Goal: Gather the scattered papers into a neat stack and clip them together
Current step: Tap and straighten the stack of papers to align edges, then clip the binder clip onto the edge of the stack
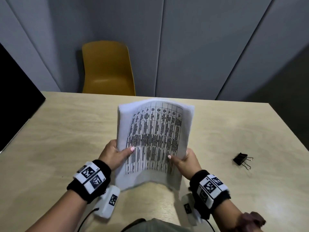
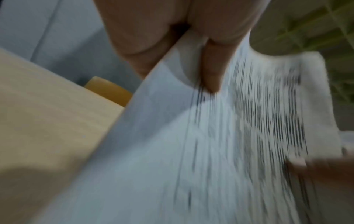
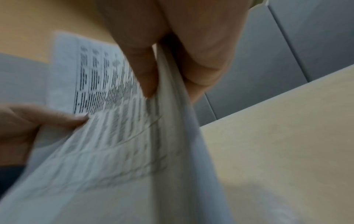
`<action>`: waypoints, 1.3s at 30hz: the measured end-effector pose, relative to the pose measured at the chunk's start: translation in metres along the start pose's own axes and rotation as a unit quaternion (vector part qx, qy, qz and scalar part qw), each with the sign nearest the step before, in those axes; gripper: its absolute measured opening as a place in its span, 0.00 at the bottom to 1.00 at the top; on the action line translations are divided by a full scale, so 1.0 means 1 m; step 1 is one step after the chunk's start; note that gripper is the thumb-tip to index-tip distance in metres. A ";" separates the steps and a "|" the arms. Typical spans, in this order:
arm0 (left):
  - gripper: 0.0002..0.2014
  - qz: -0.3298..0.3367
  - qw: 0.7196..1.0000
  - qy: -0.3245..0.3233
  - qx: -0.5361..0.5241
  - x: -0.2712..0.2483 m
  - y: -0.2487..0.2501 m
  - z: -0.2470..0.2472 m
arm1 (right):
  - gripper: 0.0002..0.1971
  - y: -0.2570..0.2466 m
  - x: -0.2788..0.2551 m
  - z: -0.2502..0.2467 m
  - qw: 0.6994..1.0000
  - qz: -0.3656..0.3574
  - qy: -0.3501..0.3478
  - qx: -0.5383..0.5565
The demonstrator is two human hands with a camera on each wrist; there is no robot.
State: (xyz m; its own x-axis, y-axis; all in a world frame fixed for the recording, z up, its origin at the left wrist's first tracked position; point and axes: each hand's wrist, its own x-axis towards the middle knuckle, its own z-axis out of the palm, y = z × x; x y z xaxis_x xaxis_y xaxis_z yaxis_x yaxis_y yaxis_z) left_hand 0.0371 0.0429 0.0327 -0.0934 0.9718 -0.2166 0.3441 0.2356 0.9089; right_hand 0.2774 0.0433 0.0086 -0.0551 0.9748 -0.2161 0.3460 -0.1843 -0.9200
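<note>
A stack of white papers [image 1: 153,139] printed with a black table is held up off the light wooden table [image 1: 66,131], bowed and blurred. My left hand [image 1: 115,152] grips its left edge, thumb on the printed face. My right hand [image 1: 182,160] grips the right edge the same way. In the left wrist view the papers [image 2: 191,151] run under my thumb [image 2: 210,72]. In the right wrist view the sheets [image 3: 118,151] are pinched between thumb [image 3: 145,72] and fingers. A black binder clip [image 1: 241,159] with wire handles lies on the table to the right, apart from both hands.
A yellow chair [image 1: 107,69] stands behind the table's far edge. Grey wall panels [image 1: 200,47] rise behind it. A dark surface [image 1: 15,97] borders the table at the left.
</note>
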 end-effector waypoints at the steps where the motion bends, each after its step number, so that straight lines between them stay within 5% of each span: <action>1: 0.03 -0.031 0.998 -0.045 -0.006 0.002 -0.002 -0.002 | 0.08 0.004 -0.002 -0.004 0.999 0.024 -0.034 0.007; 5: 0.14 -0.179 0.972 -0.152 -0.006 0.006 -0.026 0.003 | 0.07 0.028 -0.010 -0.007 0.982 0.153 -0.111 0.008; 10: 0.12 -0.245 0.956 -0.159 -0.030 0.002 -0.051 0.022 | 0.15 0.053 -0.019 0.001 0.954 0.267 -0.126 -0.046; 14: 0.23 -0.264 0.956 -0.115 -0.052 0.013 -0.074 0.029 | 0.16 0.063 -0.014 0.003 0.954 0.267 -0.121 -0.065; 17: 0.19 -0.246 0.964 -0.088 -0.058 0.021 -0.081 0.034 | 0.18 0.061 -0.009 0.002 0.959 0.259 -0.107 -0.051; 22: 0.19 -0.244 0.965 -0.081 -0.055 0.020 -0.082 0.039 | 0.06 0.056 -0.006 -0.019 0.969 0.217 -0.069 -0.098; 24: 0.20 -0.247 0.964 -0.078 -0.064 0.019 -0.086 0.039 | 0.07 0.056 -0.003 -0.037 0.960 0.188 -0.012 -0.206; 26: 0.20 -0.245 0.964 -0.076 -0.069 0.019 -0.091 0.040 | 0.04 0.057 -0.003 -0.062 0.945 0.163 0.122 -0.254; 28: 0.21 -0.240 0.965 -0.068 -0.075 0.021 -0.098 0.041 | 0.02 0.061 0.001 -0.089 0.925 0.154 0.283 -0.203; 31: 0.20 -0.236 0.966 -0.062 -0.083 0.021 -0.099 0.041 | 0.13 0.071 0.009 -0.123 0.875 0.184 0.430 -0.128; 36: 0.21 -0.225 0.969 -0.063 -0.086 0.021 -0.102 0.042 | 0.27 0.078 0.018 -0.153 0.802 0.323 0.502 0.031; 39: 0.21 -0.225 0.968 -0.061 -0.089 0.020 -0.103 0.043 | 0.24 0.083 0.019 -0.163 0.804 0.344 0.485 0.037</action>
State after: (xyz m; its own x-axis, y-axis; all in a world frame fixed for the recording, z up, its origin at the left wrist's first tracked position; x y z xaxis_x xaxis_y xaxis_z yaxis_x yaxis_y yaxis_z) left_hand 0.0397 0.0386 -0.0807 -0.0827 0.7676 -0.6356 0.1269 0.6407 0.7572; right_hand 0.4577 0.0674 -0.0188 0.8929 0.2731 -0.3579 -0.0754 -0.6931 -0.7169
